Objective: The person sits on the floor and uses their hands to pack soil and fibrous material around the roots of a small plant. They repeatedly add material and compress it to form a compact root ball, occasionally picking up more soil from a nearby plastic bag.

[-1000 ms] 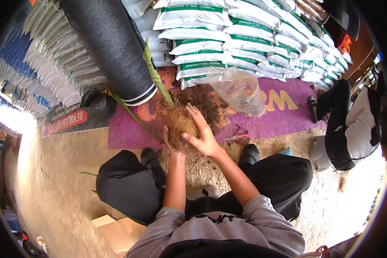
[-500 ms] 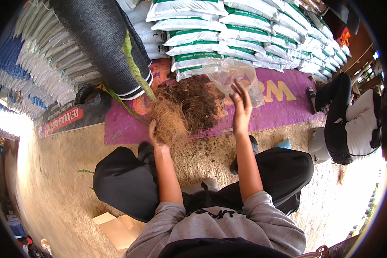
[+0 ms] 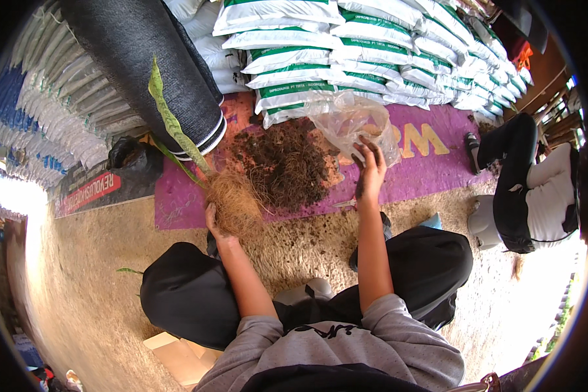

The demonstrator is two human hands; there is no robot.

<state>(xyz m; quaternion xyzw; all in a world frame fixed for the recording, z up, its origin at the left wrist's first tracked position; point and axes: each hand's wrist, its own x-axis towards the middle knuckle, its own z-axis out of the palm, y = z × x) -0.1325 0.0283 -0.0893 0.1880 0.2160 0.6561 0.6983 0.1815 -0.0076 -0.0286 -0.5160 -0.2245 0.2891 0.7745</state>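
A snake plant (image 3: 170, 124) with long green leaves leans up and to the left from its bare, tan fibrous root ball (image 3: 236, 206). My left hand (image 3: 217, 224) is closed around the lower left side of that root ball; most of its fingers are hidden beneath the roots. To the right, my right hand (image 3: 370, 168) is raised with its fingers apart, smudged dark with soil. Its fingertips overlap the near edge of a crumpled clear plastic bag (image 3: 346, 124); whether they touch it I cannot tell. Between the hands lies a heap of dark soil and loose roots (image 3: 291, 166).
The heap rests on a purple printed sheet (image 3: 431, 166), where scissors (image 3: 345, 204) also lie. A black mesh roll (image 3: 144, 72) and stacked white-green sacks (image 3: 294, 72) stand behind. A black bag (image 3: 134, 160) sits left. Another person (image 3: 529, 183) sits at right.
My left hand has carried the snake plant left and slightly toward me, away from the soil heap. My right hand has dropped a little, its fingers now more bent.
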